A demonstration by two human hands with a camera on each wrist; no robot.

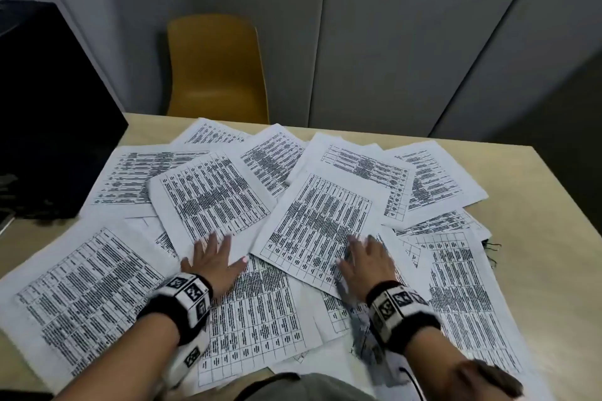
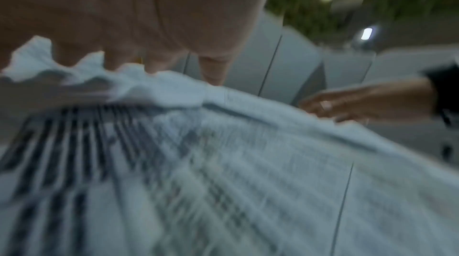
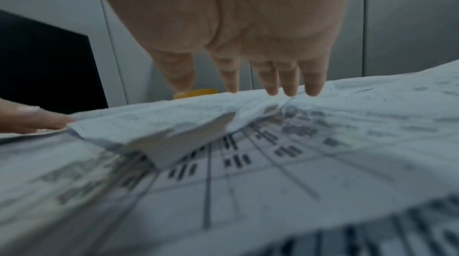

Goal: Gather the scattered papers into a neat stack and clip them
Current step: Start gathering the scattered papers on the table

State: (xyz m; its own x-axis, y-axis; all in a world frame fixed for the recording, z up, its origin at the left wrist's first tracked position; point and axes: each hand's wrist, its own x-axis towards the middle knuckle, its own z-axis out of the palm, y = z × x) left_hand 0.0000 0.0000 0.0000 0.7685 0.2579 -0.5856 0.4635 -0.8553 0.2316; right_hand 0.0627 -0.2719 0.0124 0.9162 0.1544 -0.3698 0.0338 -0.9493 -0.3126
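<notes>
Several white printed papers (image 1: pixel 208 192) lie scattered and overlapping over most of the table (image 1: pixel 534 238). My left hand (image 1: pixel 213 259) lies flat with spread fingers on the near edge of one sheet left of centre. My right hand (image 1: pixel 365 259) lies flat on a tilted sheet (image 1: pixel 319 225) at centre, fingers straight. In the left wrist view the left hand's fingers (image 2: pixel 213 70) press on rumpled paper (image 2: pixel 198 162), and the right hand (image 2: pixel 360 101) shows at the right. In the right wrist view the right hand's fingers (image 3: pixel 270 81) touch a creased sheet (image 3: pixel 298 142). No clip is visible.
A yellow chair (image 1: pixel 215 68) stands behind the table's far edge. A black object (image 1: pixel 49 107) sits at the table's left side. Grey wall panels (image 1: pixel 391 26) rise behind. Bare tabletop shows at the far right and near left corner.
</notes>
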